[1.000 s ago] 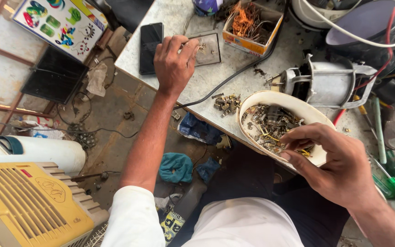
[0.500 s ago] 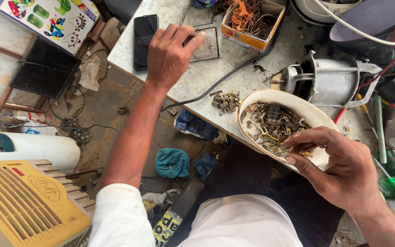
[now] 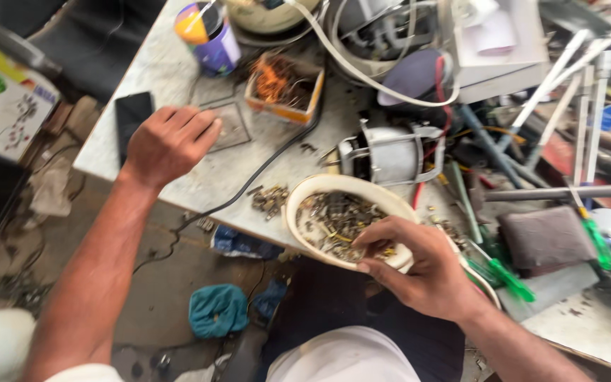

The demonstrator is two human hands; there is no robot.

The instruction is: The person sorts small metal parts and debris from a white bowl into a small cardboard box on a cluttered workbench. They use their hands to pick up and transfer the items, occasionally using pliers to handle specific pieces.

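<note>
Fingers (image 3: 380, 244) of the right hand (image 3: 426, 272) are bent down into the cream bowl (image 3: 305, 194), their tips pinched together among the small metal bits (image 3: 334, 219) that fill it — whether one piece is actually caught between them I cannot tell, since the tips are half buried in the heap. From the head view, the only one there is, the bowl sits at the near edge of the desk (image 3: 157, 71), partly overhanging it, just in front of a grey motor housing (image 3: 394, 152). Judging by how things lie, the picking through is in its early part: the bowl is well filled, and only a small loose pile of bits (image 3: 270, 199) lies on the desk just left of it, touching nothing. The left hand (image 3: 167, 145) rests well apart, fingers curled loosely and palm down on the desk, gripping nothing, its fingertips at the edge of a flat square plate (image 3: 231, 127) and a dark phone (image 3: 131, 117) just beside its wrist. A black cable (image 3: 263, 170) runs between the two hands. Farther back stand a small orange box of copper wire (image 3: 281, 88) and a coloured tin (image 3: 210, 35) — both untouched. Green-handled screwdrivers (image 3: 507, 279) lie to the right of the bowl, near the right wrist.
</note>
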